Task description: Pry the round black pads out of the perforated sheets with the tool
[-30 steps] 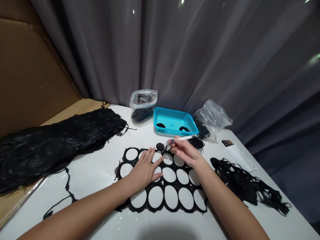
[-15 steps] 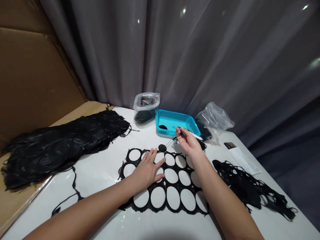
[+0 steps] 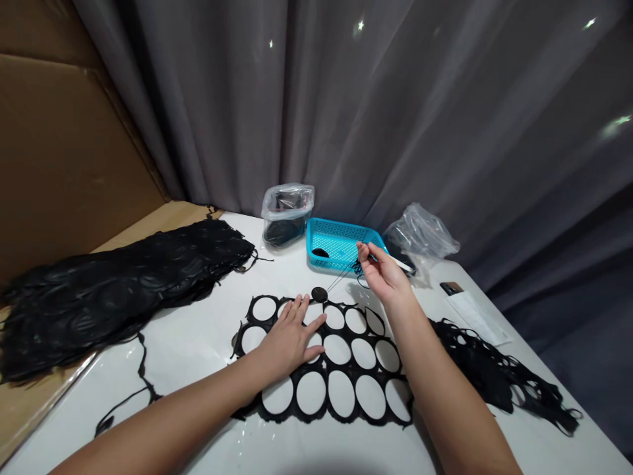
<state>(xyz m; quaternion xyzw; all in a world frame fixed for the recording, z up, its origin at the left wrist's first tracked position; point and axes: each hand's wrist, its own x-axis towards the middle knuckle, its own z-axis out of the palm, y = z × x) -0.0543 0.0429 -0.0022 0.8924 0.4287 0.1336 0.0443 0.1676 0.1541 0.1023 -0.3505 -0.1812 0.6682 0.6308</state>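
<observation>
My left hand (image 3: 291, 336) lies flat with its fingers spread on a black sheet (image 3: 320, 375) full of round cut-out holes. The white table shows through those holes. A small black disc (image 3: 319, 294) sits at the sheet's far edge, just past my left fingertips. Thin black strands (image 3: 340, 277) run from near the disc up to my right hand (image 3: 380, 269). That hand is raised above the table in front of the basket, its thumb and fingers pinched on the strands. A slim white stick-like tool (image 3: 399, 264) pokes out beside its fingers; its tip is hidden.
A blue basket (image 3: 316, 262) with a black piece inside stands at the back. Clear plastic bags (image 3: 289, 204) flank it. A pile of black sheets (image 3: 119, 284) lies left, black scraps (image 3: 499, 369) right, with a phone (image 3: 451, 288) and white paper (image 3: 477, 316) beyond.
My right hand has moved up and to the right, lifting the black strands off the table. My left hand stays on the sheet.
</observation>
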